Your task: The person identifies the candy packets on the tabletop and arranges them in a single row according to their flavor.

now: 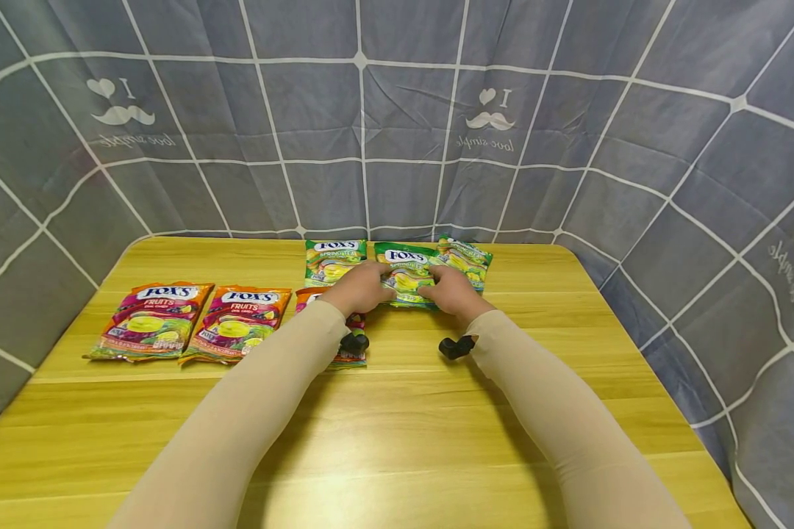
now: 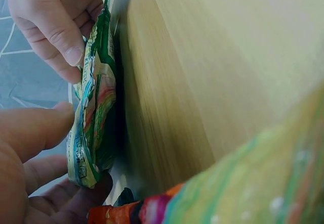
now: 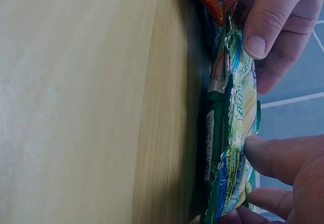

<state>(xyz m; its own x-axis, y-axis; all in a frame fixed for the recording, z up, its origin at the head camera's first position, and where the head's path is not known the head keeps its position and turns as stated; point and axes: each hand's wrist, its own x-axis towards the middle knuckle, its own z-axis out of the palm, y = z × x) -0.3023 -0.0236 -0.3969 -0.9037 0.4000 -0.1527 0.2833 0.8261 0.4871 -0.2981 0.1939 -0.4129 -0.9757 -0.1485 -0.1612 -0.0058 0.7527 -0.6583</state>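
A green bag of Fox's Spring Tea candy (image 1: 403,278) lies near the table's back edge, between both hands. My left hand (image 1: 362,288) pinches its left side, thumb on top and fingertips curled round the edge in the left wrist view. On the opposite side, my right hand (image 1: 455,292) grips the bag the same way, its thumb pressing the printed face in the right wrist view. Another green bag (image 1: 324,257) sits just left of it, and a tilted green bag (image 1: 471,258) to its right. An orange Fox's Fruits bag (image 1: 351,358) is partly hidden under my left forearm.
Two more orange Fruits bags, one at the far left (image 1: 148,323) and one beside it (image 1: 234,327), lie on the wooden table (image 1: 397,441). A grey curtain with white lines (image 1: 397,117) hangs behind the table and along its sides.
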